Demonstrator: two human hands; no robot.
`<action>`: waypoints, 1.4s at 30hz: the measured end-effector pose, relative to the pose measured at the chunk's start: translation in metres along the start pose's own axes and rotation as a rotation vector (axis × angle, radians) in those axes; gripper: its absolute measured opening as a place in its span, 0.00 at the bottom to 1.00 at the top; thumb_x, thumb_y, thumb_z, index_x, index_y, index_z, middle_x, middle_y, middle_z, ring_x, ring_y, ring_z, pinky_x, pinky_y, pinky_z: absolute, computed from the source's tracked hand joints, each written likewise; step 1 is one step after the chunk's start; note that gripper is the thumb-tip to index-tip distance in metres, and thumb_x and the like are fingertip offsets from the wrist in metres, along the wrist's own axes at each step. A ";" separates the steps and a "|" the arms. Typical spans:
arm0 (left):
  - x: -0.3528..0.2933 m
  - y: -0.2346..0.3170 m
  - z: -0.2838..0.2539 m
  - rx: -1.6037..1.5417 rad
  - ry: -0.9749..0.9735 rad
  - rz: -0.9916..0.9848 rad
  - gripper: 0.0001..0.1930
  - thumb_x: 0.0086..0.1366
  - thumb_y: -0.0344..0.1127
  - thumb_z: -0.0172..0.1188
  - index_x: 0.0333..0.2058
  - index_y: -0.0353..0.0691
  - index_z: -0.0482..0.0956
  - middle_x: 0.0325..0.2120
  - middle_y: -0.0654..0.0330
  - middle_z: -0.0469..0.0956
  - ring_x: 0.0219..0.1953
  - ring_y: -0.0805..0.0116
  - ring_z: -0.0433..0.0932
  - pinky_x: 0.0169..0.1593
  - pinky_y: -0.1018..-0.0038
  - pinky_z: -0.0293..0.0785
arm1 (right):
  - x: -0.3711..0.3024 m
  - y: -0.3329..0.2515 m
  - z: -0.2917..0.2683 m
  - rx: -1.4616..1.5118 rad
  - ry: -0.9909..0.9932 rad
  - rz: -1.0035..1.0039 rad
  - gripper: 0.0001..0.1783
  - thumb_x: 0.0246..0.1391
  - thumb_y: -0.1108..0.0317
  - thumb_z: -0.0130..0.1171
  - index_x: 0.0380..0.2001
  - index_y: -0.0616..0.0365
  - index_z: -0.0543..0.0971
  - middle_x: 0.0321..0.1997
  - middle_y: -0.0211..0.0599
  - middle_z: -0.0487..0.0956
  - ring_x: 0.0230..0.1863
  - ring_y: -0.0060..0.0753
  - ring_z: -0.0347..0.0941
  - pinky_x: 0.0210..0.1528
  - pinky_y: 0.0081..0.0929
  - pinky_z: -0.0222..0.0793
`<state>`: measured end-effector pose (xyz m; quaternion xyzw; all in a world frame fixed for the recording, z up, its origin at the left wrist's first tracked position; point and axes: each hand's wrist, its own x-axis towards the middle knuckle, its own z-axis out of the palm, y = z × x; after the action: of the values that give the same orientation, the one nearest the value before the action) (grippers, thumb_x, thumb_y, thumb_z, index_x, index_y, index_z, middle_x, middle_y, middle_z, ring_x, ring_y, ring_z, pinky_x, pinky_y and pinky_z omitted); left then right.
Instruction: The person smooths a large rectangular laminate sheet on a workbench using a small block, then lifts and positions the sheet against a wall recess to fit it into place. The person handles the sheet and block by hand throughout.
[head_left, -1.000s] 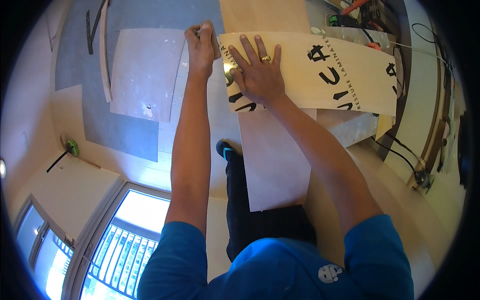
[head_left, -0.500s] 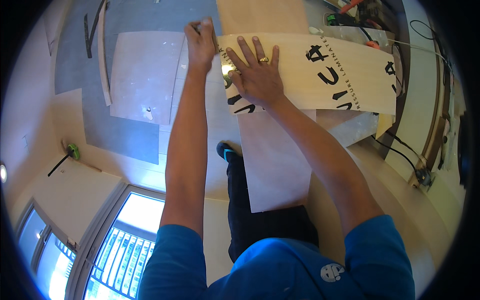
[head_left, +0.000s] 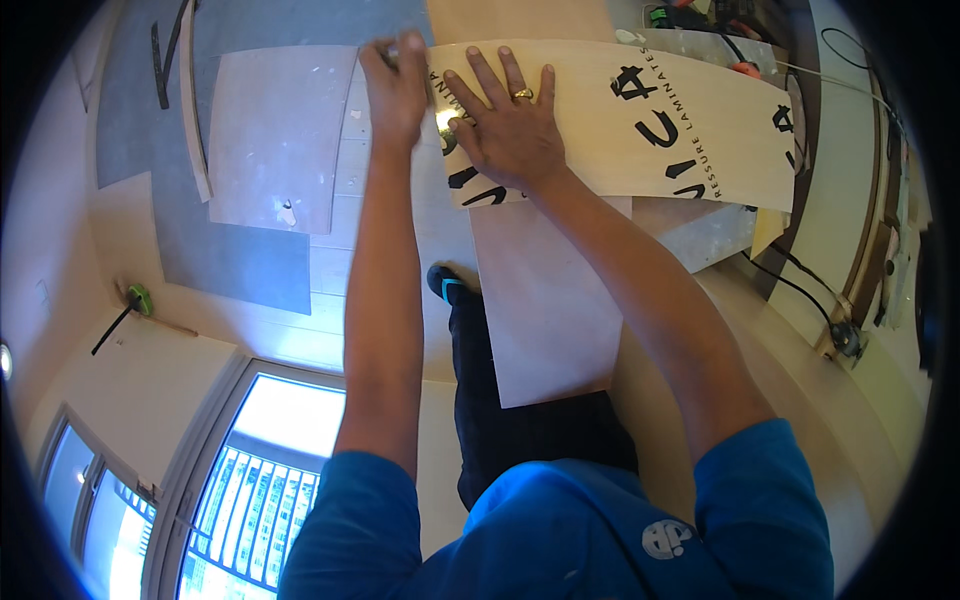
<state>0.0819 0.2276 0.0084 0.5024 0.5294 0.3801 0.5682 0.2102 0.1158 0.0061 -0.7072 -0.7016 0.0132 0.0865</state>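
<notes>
laminate sheet (head_left: 640, 130), pale wood tone with black lettering: lies across the upper middle to upper right of the frame, long axis left to right, its left end over a plain board (head_left: 545, 310) that reaches down toward the frame centre. right hand (head_left: 510, 125): flat on the sheet's left end, fingers (head_left: 485, 75) spread, pointing to the top of the frame. left hand (head_left: 395, 85): just left of it at the sheet's left edge, fingers curled tight around a small tool, kind unclear; grey floor panel (head_left: 280, 135) further left.
</notes>
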 end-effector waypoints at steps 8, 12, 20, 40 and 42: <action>-0.003 -0.002 -0.011 0.038 0.019 0.032 0.36 0.74 0.60 0.56 0.59 0.28 0.67 0.50 0.47 0.73 0.50 0.62 0.74 0.53 0.68 0.76 | 0.005 -0.001 -0.003 -0.030 -0.004 -0.013 0.31 0.72 0.41 0.43 0.74 0.30 0.68 0.85 0.29 0.53 0.85 0.48 0.43 0.73 0.84 0.38; 0.003 0.005 -0.006 -0.043 0.020 -0.012 0.36 0.74 0.60 0.56 0.59 0.27 0.66 0.50 0.46 0.73 0.49 0.62 0.75 0.52 0.68 0.76 | 0.002 -0.002 0.002 -0.027 0.005 -0.021 0.31 0.72 0.41 0.43 0.74 0.29 0.68 0.84 0.29 0.53 0.85 0.48 0.42 0.73 0.84 0.38; -0.094 -0.038 -0.018 0.136 0.009 -0.050 0.30 0.76 0.55 0.58 0.57 0.30 0.66 0.45 0.49 0.73 0.48 0.64 0.73 0.55 0.66 0.72 | -0.003 0.004 0.002 -0.047 -0.018 0.007 0.31 0.72 0.40 0.42 0.75 0.29 0.67 0.85 0.30 0.53 0.84 0.48 0.44 0.74 0.84 0.37; 0.036 0.000 0.001 -0.111 0.033 -0.098 0.34 0.72 0.58 0.60 0.56 0.29 0.66 0.48 0.50 0.74 0.48 0.64 0.76 0.52 0.68 0.77 | 0.001 -0.002 -0.002 0.005 -0.011 -0.022 0.31 0.72 0.42 0.44 0.74 0.31 0.68 0.84 0.30 0.54 0.84 0.48 0.44 0.74 0.84 0.35; 0.001 -0.026 -0.001 -0.008 -0.001 -0.097 0.34 0.72 0.58 0.60 0.56 0.29 0.66 0.48 0.49 0.74 0.47 0.63 0.76 0.51 0.67 0.78 | 0.001 0.005 -0.002 -0.003 -0.024 -0.001 0.31 0.72 0.42 0.44 0.74 0.31 0.68 0.84 0.30 0.54 0.84 0.48 0.44 0.74 0.85 0.36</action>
<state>0.0783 0.2234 -0.0169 0.4741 0.5515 0.3541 0.5880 0.2150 0.1161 0.0080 -0.7067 -0.7030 0.0205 0.0769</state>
